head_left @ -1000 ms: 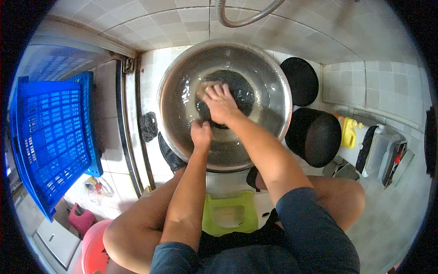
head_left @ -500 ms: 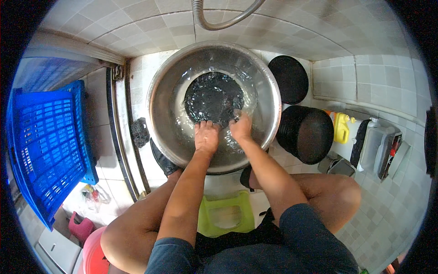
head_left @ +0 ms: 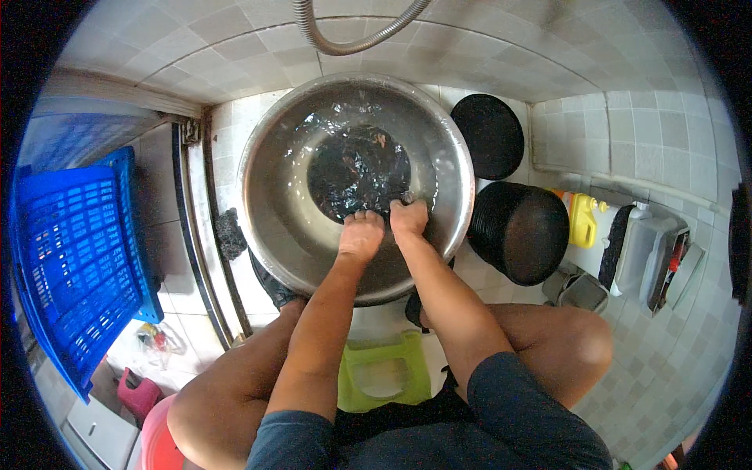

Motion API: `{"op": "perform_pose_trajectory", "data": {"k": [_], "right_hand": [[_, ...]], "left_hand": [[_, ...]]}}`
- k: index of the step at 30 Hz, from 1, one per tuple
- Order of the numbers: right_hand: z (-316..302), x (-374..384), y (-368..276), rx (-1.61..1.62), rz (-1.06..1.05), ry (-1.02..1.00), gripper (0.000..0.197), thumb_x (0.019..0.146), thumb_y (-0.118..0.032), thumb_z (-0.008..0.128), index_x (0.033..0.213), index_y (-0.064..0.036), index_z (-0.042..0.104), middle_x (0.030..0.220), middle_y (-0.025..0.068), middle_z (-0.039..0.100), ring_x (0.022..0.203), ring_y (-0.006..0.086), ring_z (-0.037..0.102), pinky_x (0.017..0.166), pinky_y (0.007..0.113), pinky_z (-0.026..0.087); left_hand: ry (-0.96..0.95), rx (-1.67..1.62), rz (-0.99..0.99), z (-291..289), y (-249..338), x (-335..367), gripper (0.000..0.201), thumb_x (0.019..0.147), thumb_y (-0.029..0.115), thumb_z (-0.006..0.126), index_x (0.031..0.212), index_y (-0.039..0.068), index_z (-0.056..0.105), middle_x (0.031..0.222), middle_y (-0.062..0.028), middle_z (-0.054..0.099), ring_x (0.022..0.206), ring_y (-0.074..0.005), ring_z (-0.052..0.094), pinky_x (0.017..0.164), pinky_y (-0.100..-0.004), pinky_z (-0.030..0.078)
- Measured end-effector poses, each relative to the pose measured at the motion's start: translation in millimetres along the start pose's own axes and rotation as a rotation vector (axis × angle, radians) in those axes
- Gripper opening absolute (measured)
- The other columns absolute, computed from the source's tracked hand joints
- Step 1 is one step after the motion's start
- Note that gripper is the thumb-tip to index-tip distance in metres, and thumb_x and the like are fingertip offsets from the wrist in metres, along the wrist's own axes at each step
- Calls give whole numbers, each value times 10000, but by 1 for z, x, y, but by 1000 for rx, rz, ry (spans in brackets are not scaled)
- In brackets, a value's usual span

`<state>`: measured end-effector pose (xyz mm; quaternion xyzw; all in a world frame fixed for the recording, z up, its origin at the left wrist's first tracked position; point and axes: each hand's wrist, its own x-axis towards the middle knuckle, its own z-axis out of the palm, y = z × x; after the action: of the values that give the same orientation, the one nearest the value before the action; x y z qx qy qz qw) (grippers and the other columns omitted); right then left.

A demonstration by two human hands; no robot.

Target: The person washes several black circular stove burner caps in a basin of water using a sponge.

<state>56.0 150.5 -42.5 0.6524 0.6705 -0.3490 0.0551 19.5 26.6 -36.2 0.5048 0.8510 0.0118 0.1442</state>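
Since the earlier frame both hands have come back to the near side of the steel basin (head_left: 266,188). The left hand (head_left: 361,235) and right hand (head_left: 409,217) are clenched on the edge of a dark cloth (head_left: 359,168), which lies wet and crumpled in the basin's water. Right of the basin stands a yellow bottle (head_left: 582,220); left, a blue crate (head_left: 70,258).

Big metal basin (head_left: 270,196), brushed steel, shiny where wet, holding clear rippling water and a dark, glossy soaked cloth (head_left: 356,168). Far up, a ribbed metal shower hose (head_left: 345,43). Left, a blue plastic crate (head_left: 70,258), matt lattice. Floor tiles (head_left: 666,345) look smooth and pale.
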Motion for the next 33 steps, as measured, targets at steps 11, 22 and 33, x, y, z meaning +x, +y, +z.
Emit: {"op": "perform_pose_trajectory", "data": {"k": [11,22,33], "right_hand": [[-11,-8,-13,-194,-191,-79,371,809,-281,720,1013,28,697,1047,272,706,1024,431,682,913,460,543],[-6,-8,2,-15,-102,-139,399,740,-330,741,924,23,722,974,281,714,941,449,696,866,504,554],[-41,-43,-23,185,-15,-147,365,769,-283,742,901,55,707,891,236,721,829,374,723,675,462,582]], "left_hand": [[173,148,-48,18,-1,-6,91,865,203,577,876,132,632,828,-43,633,791,-231,633,668,-422,479],[58,71,-73,7,-13,0,85,906,206,551,923,161,621,932,-28,642,900,-228,646,800,-432,481],[-74,-180,22,-62,-21,-6,211,824,128,602,1024,124,668,992,-102,664,983,-308,662,851,-443,516]]}}
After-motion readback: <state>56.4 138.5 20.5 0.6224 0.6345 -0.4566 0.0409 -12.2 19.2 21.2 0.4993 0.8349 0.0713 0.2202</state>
